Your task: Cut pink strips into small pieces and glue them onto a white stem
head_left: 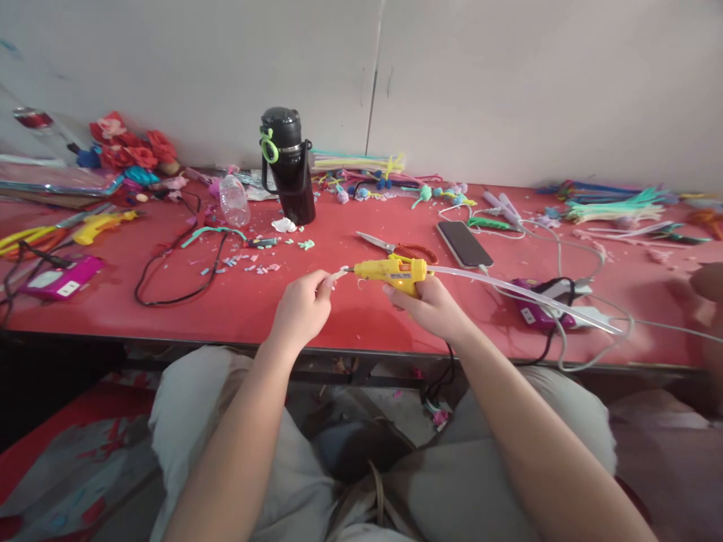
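Note:
My right hand (pixel 425 302) is wrapped round the handle of a yellow hot glue gun (pixel 389 272), held level above the front of the red table. A long clear glue stick (pixel 525 292) sticks out of its back end and bends down to the right. My left hand (pixel 305 305) pinches a small pale piece (pixel 339 275), its kind too small to make out, right at the gun's nozzle. Just behind the gun lie scissors (pixel 398 247) with orange-red handles, blades pointing left.
A black flask (pixel 288 169) stands at the back beside a clear plastic bottle (pixel 233 202). Foam scraps (pixel 248 265) lie left of centre. A phone (pixel 464 244) with a white cable and a purple power strip (pixel 536 305) are on the right. Another yellow glue gun (pixel 105 226) lies left.

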A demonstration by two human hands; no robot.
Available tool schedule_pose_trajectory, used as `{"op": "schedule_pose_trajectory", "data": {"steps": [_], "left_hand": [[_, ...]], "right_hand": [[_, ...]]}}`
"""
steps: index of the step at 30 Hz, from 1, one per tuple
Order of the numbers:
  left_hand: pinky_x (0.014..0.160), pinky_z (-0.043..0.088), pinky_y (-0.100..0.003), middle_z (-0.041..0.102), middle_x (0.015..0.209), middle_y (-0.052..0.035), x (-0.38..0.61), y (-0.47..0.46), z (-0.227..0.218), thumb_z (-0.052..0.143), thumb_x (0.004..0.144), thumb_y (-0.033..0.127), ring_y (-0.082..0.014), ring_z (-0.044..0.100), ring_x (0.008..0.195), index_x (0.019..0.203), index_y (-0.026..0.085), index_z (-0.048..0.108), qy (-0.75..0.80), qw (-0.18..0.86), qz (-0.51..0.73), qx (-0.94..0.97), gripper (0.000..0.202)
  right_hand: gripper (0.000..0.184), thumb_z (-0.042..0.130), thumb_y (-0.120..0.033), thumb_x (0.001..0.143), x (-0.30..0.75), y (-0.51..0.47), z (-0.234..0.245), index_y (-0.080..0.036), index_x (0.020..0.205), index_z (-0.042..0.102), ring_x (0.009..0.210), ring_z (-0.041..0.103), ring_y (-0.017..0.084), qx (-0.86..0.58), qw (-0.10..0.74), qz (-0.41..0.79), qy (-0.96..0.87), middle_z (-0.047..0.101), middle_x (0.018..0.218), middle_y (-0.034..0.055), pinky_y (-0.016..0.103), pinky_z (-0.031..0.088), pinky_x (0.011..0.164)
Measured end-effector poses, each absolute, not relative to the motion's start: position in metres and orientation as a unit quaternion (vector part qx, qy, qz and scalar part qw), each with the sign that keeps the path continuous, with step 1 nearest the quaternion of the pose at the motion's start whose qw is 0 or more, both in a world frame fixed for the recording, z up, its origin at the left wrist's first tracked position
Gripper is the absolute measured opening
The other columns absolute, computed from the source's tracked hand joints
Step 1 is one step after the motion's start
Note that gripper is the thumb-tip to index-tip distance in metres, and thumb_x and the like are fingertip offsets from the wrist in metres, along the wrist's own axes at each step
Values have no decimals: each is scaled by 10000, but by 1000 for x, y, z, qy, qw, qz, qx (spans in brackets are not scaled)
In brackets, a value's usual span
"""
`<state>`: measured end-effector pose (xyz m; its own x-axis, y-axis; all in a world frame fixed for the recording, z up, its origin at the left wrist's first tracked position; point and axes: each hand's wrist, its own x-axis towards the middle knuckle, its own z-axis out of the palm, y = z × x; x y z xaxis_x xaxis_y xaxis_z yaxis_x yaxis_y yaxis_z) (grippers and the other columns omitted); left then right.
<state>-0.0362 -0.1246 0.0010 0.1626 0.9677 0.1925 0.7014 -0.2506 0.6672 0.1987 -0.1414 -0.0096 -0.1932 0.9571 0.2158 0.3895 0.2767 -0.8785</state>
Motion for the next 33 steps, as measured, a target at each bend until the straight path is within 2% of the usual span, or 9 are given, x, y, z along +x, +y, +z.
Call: {"op": "schedule_pose_trajectory", "data": {"steps": [12,21,28,33], "left_hand": [[673,379,-272,646,751,-35,-35,-126,5,442,966,364,-167,566,700,880,199,659,578,225,295,727,285],[640,365,-265,635,734,-28,-36,-125,4,443,968,374,-162,554,673,855,199,648,567,230,313,726,292],[623,379,-259,655,754,-25,-48,-127,14,433,966,402,-156,561,660,903,195,661,568,226,319,724,314],[642,388,-256,680,780,-28,-70,-125,24,443,948,362,-160,567,688,914,186,675,586,185,316,723,293]], "right_hand": [[277,574,-435,918,198,-144,-6,-174,960,656,639,489,144,-499,399,335,-692,531,689,-3,294,430,640],[282,588,-444,895,205,-140,-9,-170,923,647,636,491,143,-524,401,333,-673,543,699,-1,293,425,626],[328,609,-467,852,222,-131,-10,-174,977,686,638,502,155,-597,370,253,-666,608,750,17,290,377,603],[283,665,-466,782,223,-115,-29,-191,845,652,626,530,171,-639,351,216,-649,627,719,21,290,376,592]]}}
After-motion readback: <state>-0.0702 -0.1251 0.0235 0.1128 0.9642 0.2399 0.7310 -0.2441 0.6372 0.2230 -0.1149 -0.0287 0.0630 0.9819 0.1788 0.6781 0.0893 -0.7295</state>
